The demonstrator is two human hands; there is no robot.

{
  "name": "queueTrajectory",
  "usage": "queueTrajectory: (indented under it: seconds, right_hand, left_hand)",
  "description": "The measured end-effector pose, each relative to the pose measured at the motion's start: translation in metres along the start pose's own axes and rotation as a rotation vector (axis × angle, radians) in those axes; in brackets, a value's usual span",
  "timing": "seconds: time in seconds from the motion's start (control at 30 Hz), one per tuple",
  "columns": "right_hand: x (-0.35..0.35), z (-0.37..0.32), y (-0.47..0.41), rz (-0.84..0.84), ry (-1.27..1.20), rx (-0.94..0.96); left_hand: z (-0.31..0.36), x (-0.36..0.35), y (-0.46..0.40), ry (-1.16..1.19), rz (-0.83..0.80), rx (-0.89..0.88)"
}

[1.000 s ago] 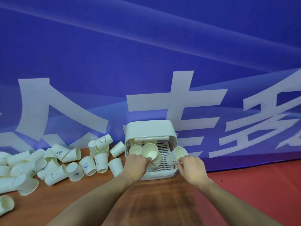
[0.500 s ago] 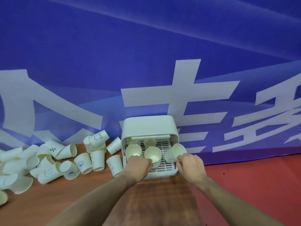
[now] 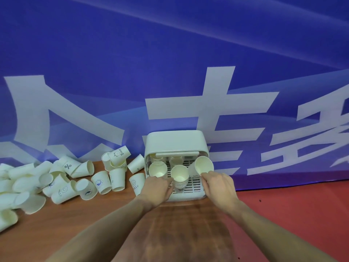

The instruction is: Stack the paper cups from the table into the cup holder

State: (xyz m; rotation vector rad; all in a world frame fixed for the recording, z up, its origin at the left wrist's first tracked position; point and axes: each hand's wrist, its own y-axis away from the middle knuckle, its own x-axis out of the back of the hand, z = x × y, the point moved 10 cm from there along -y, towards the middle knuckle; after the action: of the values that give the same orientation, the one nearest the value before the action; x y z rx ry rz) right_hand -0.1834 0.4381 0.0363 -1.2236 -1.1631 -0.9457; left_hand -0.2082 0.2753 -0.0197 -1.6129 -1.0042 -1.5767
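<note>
Right hand (image 3: 219, 183) pinches a tilted cup (image 3: 203, 166) over the holder (image 3: 175, 140) at the tabletop's far edge; left hand (image 3: 157, 188) steadies the stack (image 3: 179, 178), grip unclear; misaligned cup may topple it.

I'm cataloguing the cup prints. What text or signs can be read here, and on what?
"Bear": tilted cup atop the pile.
"%": lying cup.
"HELLO": upright cup left of the cup holder.
"HELLO", turned: lying cup.
Large white characters, cropped: blue banner.
Other prints: too small.
</note>
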Motion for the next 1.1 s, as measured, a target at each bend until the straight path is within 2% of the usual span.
queueTrajectory:
  seconds: [0.27,0.57,0.73,0.93,1.1]
  right_hand:
    - [-0.006,-0.044,-0.01,-0.024,0.053,0.154]
    - [-0.071,-0.063,-0.033,-0.305,0.182,0.212]
    - [-0.096,-0.067,-0.037,-0.423,0.128,0.218]
    - [-0.099,-0.066,-0.04,-0.447,0.118,0.228]
    - [-0.069,-0.083,-0.042,-0.324,0.079,0.246]
  left_hand:
    - [-0.016,-0.009,0.018,0.031,-0.009,0.026]
    - [-0.048,-0.03,0.025,0.009,-0.047,0.066]
    - [-0.057,-0.044,0.02,0.01,-0.054,0.058]
    - [-0.058,-0.046,0.018,0.005,-0.07,0.042]
    - [-0.065,-0.031,0.027,-0.036,-0.066,0.04]
